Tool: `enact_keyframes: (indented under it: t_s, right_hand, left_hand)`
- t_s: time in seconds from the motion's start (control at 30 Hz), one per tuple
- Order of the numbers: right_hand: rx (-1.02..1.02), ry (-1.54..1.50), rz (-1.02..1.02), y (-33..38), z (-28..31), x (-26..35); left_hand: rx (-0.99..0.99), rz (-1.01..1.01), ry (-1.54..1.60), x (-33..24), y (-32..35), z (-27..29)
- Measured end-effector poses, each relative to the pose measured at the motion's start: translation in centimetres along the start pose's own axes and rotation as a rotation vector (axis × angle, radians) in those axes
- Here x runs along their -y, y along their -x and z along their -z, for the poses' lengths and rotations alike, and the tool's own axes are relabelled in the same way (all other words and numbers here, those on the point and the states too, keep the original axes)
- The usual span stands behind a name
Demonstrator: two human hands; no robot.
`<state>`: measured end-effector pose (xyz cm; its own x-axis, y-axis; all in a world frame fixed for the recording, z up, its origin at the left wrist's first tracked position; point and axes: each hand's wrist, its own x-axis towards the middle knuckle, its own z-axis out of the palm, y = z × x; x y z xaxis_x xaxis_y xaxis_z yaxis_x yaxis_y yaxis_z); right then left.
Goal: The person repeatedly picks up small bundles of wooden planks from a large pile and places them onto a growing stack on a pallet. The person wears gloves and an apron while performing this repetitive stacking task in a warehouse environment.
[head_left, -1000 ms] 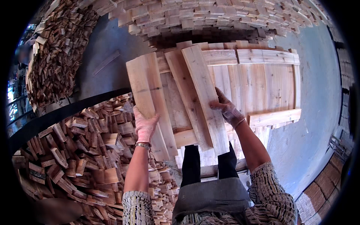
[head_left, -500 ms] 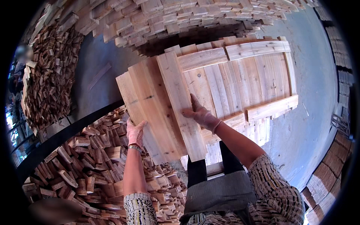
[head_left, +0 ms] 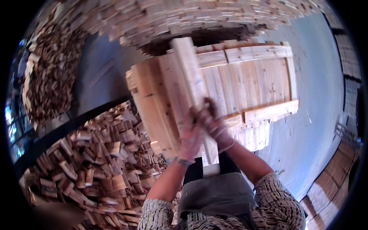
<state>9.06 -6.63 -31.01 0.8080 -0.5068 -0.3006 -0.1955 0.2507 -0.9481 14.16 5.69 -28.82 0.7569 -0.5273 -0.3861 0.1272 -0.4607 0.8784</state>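
Observation:
A long pale plank (head_left: 188, 69) stands slanting over the bench, blurred by motion. My left hand (head_left: 191, 136), in a pinkish work glove, closes on its left side near the lower end. Across from it my right hand (head_left: 215, 128), gloved too, grips the right side. Under the plank lies a row of wooden boards (head_left: 249, 84) laid side by side, with narrow strips (head_left: 260, 53) along the far edge and another strip (head_left: 270, 111) along the near edge. Wider boards (head_left: 151, 101) lie at the left end. The fingertips are partly hidden and smeared.
Loose wood offcuts (head_left: 96, 165) heap up at the lower left, beside a dark rail (head_left: 73, 132). A large stack of wood pieces (head_left: 184, 19) spans the far side, and another pile (head_left: 51, 76) stands far left. Bundled stacks (head_left: 329, 176) line the right edge.
My left hand has left the wide boards and moved right onto the plank. The plank has shifted right and turned partly on edge, with my right hand still on it.

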Motion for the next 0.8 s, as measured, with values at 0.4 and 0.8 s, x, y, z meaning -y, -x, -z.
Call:
enact_keyframes:
  t_s: [0.4, 0.8]
  right_hand:
    - [-0.144, 0.336, -0.191, -6.3, 1.6, -13.6]
    - [-0.160, 1.194, -0.339, -4.9, -11.8, -3.5]
  left_hand:
    - [-0.226, 0.586, -0.172, 17.4, -6.3, 15.5]
    - [-0.133, 0.662, -0.302, 14.0, -6.9, 14.2]
